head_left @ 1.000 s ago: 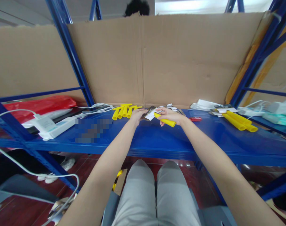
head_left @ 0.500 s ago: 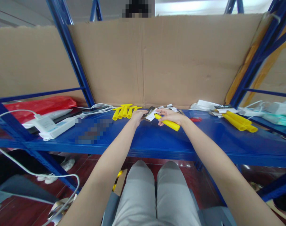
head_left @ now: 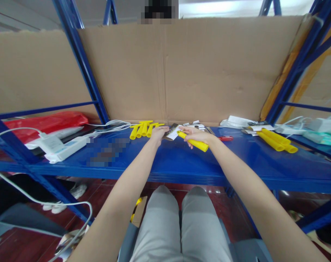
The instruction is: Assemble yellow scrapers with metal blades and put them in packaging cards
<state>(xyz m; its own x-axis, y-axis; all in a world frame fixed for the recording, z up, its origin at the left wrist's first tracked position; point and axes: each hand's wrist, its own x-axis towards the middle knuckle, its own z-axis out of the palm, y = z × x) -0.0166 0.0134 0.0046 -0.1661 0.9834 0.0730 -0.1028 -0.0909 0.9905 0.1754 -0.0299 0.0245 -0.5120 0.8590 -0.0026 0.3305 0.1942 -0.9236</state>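
Observation:
My right hand [head_left: 197,135] is closed around a yellow tube [head_left: 199,145], which tapers to a narrow end pointing left. To its left, my left hand [head_left: 159,134] grips the left edge of a black-and-white printed card [head_left: 172,132]; its thumb is mostly hidden. The card lies low over the blue shelf, between both hands. Just left of my left hand, several yellow tubes with crossbar tops [head_left: 141,130] lie in a row. Behind my right hand are small white and black paper pieces [head_left: 196,125].
A red tool [head_left: 226,138] lies right of my right wrist. Further right are more yellow tubes [head_left: 277,141] beside stacked cards [head_left: 256,127]. A white power strip [head_left: 68,148] with cables sits left. A cardboard panel [head_left: 192,72] closes off the back, between blue posts [head_left: 86,65].
The card has shifted slightly left and lies flatter. My right hand has turned a little, with the yellow tube still in it. My left hand has hardly moved.

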